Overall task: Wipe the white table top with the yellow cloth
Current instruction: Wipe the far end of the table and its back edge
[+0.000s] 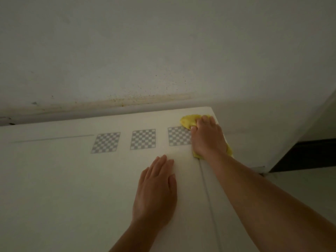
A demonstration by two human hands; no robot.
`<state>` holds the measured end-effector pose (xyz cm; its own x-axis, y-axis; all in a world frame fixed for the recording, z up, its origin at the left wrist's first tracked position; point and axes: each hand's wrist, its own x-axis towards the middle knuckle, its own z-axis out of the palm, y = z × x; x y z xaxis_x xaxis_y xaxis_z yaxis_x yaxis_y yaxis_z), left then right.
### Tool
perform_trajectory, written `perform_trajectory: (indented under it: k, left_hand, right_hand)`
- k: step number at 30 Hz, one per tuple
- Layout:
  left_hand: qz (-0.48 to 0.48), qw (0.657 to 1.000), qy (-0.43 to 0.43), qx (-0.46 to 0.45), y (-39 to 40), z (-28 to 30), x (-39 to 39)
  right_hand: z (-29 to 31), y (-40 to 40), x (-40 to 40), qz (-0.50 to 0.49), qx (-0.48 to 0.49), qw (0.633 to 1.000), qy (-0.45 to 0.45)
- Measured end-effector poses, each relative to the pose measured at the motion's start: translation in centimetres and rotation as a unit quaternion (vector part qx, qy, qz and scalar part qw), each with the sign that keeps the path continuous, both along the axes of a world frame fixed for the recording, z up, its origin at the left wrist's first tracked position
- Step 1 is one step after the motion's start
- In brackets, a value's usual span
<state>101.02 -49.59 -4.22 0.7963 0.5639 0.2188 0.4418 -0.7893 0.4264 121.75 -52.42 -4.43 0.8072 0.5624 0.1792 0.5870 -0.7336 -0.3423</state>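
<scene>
The white table top point(60, 179) fills the lower half of the view. A crumpled yellow cloth point(189, 121) lies near the table's far right corner. My right hand point(208, 137) presses down on the cloth and covers most of it; yellow shows beyond the fingers and at the wrist. My left hand point(156, 190) rests flat on the table, fingers together, palm down, nearer to me and left of the right arm. It holds nothing.
Three grey checkerboard squares point(143, 139) are printed on the table in a row; my right hand overlaps the rightmost. A stained wall point(145, 51) stands just behind the table. A thin seam point(209, 197) runs down the table. The table's right edge drops to the floor point(300, 188).
</scene>
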Motion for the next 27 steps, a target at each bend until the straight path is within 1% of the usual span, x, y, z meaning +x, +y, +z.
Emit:
perform_trajectory:
  k: [1,3,6,10,13,15,18,19,20,22,23,24,27]
  left_hand:
    - [-0.002,1.000,-0.001,0.000,0.1,0.0,0.0]
    - [-0.002,1.000,0.002,-0.002,0.2,-0.1,0.0]
    - [-0.003,1.000,0.003,-0.001,0.2,0.1,0.0]
    - [-0.002,1.000,0.002,-0.006,0.0,0.2,0.1]
    - [-0.005,1.000,-0.004,-0.012,0.0,0.4,0.2]
    - [-0.008,1.000,-0.008,-0.010,-0.1,0.6,0.1]
    - [-0.023,0.999,-0.006,-0.032,-0.2,1.2,-0.1]
    - [-0.034,0.999,0.009,-0.041,0.1,1.5,-0.1]
    - [-0.049,0.997,0.046,-0.043,0.2,1.7,-0.3]
    - [-0.073,0.988,0.139,-0.012,0.8,1.7,-0.7]
    - [-0.073,0.984,0.164,0.002,0.8,1.7,-1.4]
    - [-0.067,0.984,0.164,0.011,0.5,1.9,-2.6]
    - [-0.046,0.993,0.105,0.017,-1.5,1.8,-7.3]
  right_hand:
    - [0.0,0.2,0.0,-0.023,0.000,1.000,0.008]
    - [-0.1,0.3,-0.1,-0.038,-0.005,0.999,0.026]
    - [0.1,0.0,-0.2,-0.031,-0.021,0.998,0.044]
    - [0.1,-1.9,-2.0,-0.024,-0.034,0.998,0.045]
    - [0.1,-4.1,-4.3,0.007,-0.039,0.998,0.041]
    - [0.1,-5.9,-5.9,0.044,-0.046,0.997,0.035]
    - [0.2,-9.1,-9.0,0.099,-0.066,0.993,0.018]
    - [0.3,-10.0,-10.0,0.118,-0.072,0.990,0.018]
    - [0.4,-11.1,-11.2,0.135,-0.079,0.987,0.024]
    - [0.5,-13.0,-13.3,0.164,-0.081,0.983,0.037]
    - [0.6,-13.9,-14.5,0.173,-0.083,0.981,0.042]
    - [0.8,-14.9,-15.9,0.180,-0.085,0.979,0.044]
    - [0.9,-17.1,-19.6,0.184,-0.084,0.978,0.052]
